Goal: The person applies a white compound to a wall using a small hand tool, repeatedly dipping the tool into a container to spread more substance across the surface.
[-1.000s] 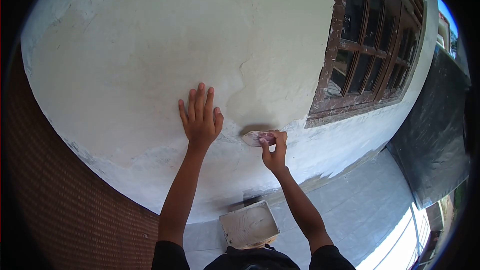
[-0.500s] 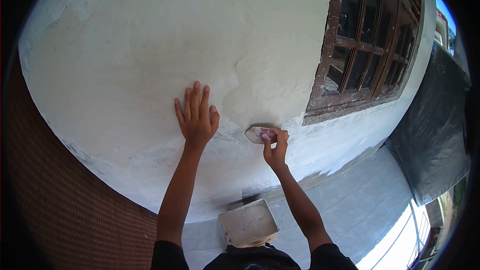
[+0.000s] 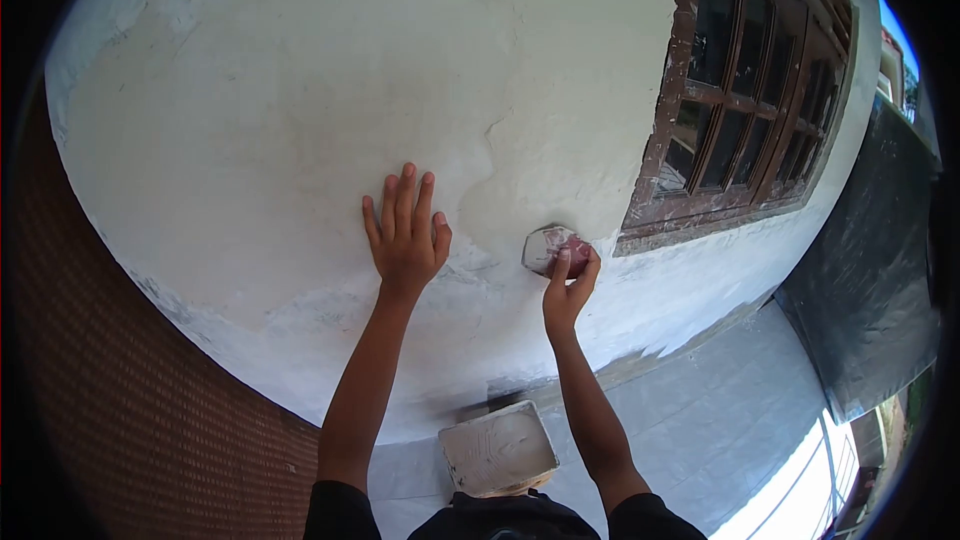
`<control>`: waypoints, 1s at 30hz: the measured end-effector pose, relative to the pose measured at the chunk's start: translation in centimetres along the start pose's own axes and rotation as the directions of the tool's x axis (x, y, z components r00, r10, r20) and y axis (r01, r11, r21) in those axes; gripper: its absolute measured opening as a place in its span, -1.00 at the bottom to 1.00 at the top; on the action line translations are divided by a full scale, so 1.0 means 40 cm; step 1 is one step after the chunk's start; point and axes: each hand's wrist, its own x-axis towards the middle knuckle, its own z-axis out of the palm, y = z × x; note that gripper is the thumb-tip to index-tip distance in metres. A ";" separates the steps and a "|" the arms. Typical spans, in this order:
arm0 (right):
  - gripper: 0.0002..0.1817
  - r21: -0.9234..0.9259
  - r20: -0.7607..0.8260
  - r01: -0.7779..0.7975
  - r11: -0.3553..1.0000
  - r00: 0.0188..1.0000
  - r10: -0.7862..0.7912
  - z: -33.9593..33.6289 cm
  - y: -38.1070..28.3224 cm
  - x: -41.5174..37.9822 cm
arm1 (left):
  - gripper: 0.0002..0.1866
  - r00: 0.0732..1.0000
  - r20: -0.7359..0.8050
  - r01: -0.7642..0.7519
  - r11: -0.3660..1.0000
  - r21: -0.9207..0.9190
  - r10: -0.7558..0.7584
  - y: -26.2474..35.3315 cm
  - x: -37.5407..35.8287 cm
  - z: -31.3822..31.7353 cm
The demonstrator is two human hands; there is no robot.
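Observation:
My left hand (image 3: 408, 240) lies flat on the pale wall (image 3: 330, 120), its fingers spread and pointing up, with nothing in it. To its right, my right hand (image 3: 570, 285) grips a flat, angular scraper (image 3: 546, 249) that is whitish with a reddish part. The scraper's face is turned toward me, and it is at the wall just left of the window's lower corner. Around both hands the wall shows uneven patches and a thin crack above.
A brown-framed window (image 3: 735, 202) is at the upper right. Below the hands sits a square container (image 3: 450, 455) of whitish paste on a grey sheet (image 3: 680, 420). A dark sheet (image 3: 860, 270) hangs at the right, and a brown woven surface (image 3: 140, 380) runs along the left.
The scraper in my right hand has moved up and slightly right, and more of its face shows. My left hand stays flat on the wall, while the view has shifted slightly.

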 end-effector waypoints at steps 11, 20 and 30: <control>-0.69 0.256 -0.044 -0.089 0.963 0.994 0.104 -0.003 -0.031 -0.011 | -0.47 1.000 -0.004 -0.011 1.000 -0.003 0.011 0.000 -0.004 0.002; -0.71 0.167 -0.010 -0.067 0.984 0.998 0.070 -0.014 -0.022 -0.020 | -0.48 1.000 -0.009 -0.005 1.000 -0.003 0.005 0.001 -0.003 0.001; -0.66 0.286 -0.110 -0.094 0.954 0.985 0.130 -0.028 0.009 -0.021 | -0.49 1.000 -0.005 -0.002 1.000 -0.006 0.002 -0.001 -0.003 0.000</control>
